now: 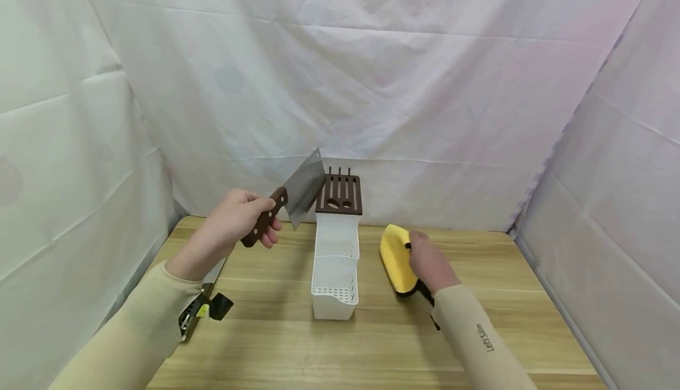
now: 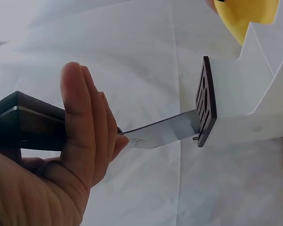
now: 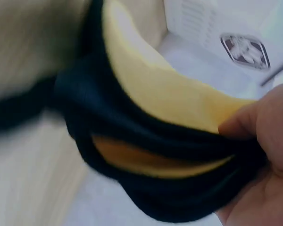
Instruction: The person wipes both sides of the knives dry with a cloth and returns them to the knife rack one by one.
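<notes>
My left hand (image 1: pixel 240 216) grips the dark riveted handle of a cleaver (image 1: pixel 304 186), its broad blade tilted up and to the right. In the left wrist view, the far end of the blade (image 2: pixel 165 132) overlaps the edge of the brown slotted top (image 2: pixel 206 101) of a knife holder. That holder (image 1: pixel 336 233) stands upright on the table, with a white body and an open basket section in front. To its right, my right hand (image 1: pixel 432 263) pinches a yellow cloth (image 1: pixel 395 260) with black edging. The cloth is folded and gapes along its trim (image 3: pixel 179 155) in the right wrist view.
Another knife (image 1: pixel 215 272) lies on the wooden table (image 1: pixel 276 343) at the left, partly hidden by my left forearm and the black wrist mount (image 1: pixel 204 310). White curtains (image 1: pixel 372 95) hang behind and on both sides. Three thin dark prongs (image 1: pixel 340 171) rise behind the holder's top.
</notes>
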### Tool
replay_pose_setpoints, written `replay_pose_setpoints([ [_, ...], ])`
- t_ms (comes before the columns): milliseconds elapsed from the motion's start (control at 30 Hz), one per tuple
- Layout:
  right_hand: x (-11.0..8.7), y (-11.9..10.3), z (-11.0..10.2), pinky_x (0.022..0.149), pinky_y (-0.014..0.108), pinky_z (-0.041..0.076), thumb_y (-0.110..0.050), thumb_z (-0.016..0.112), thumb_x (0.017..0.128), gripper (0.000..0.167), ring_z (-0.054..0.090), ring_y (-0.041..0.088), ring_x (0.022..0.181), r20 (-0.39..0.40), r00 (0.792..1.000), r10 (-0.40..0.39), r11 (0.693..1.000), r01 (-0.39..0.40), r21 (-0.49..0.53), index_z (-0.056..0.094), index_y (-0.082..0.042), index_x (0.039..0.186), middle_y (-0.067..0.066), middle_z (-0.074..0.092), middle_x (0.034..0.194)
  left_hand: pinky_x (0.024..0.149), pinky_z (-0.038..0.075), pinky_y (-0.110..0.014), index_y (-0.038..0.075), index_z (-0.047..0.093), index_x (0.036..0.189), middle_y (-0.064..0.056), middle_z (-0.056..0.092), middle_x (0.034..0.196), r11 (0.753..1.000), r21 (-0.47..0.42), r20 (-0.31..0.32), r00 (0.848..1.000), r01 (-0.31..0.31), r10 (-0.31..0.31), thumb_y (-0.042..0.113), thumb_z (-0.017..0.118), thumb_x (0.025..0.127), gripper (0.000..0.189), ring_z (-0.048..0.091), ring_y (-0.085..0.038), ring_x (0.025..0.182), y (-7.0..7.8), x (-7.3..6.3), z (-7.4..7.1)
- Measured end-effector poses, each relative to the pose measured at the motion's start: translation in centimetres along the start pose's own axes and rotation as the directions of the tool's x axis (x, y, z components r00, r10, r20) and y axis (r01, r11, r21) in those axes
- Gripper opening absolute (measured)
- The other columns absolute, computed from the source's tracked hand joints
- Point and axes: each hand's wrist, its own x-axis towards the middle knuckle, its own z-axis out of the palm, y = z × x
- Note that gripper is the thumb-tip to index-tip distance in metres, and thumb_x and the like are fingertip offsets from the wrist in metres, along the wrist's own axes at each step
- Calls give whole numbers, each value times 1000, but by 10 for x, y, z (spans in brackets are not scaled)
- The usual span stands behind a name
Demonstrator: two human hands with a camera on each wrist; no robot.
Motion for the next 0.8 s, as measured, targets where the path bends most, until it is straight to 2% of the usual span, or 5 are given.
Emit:
replay_pose_setpoints([
  [133,0,7,-10,87,53,59,10,53,99,37,64,49,112,-123,992,-41,999,38,-33,51,17,135,38,58,129,63,61,-31,-22,51,126,-7,68,77,1000,-15,1,1000,4,-4,13,40,109,40,69,-13,60,2,0,-1],
  [200,-1,6,-11,94,57,55,10,53,99,40,59,51,121,-121,991,-49,997,42,-61,50,14,139,37,56,135,64,62,-31,-23,49,129,-7,68,77,1000,-18,-2,1000,5,-5,13,39,110,42,69,-13,61,2,1,-1],
  [300,-6,3,-3,97,59,53,10,53,98,41,59,50,122,-44,997,-65,994,60,-92,52,9,139,34,56,137,65,62,-31,-24,47,130,-7,68,77,1000,-21,-7,1000,8,-8,12,39,109,43,69,-13,61,4,2,0],
  [533,-13,-7,31,88,52,58,8,59,95,23,68,39,108,127,981,-143,987,151,-54,61,1,117,22,68,122,68,62,-31,-26,46,131,-9,69,80,999,-38,28,1000,2,-1,11,38,109,43,72,-14,65,9,5,0],
  [800,-16,-31,31,109,52,47,-1,61,95,46,56,40,132,178,962,-208,978,208,19,55,8,140,26,58,141,71,62,-28,-26,50,125,-7,71,81,999,-35,80,996,-27,30,11,40,108,42,73,-12,67,15,6,-1],
])
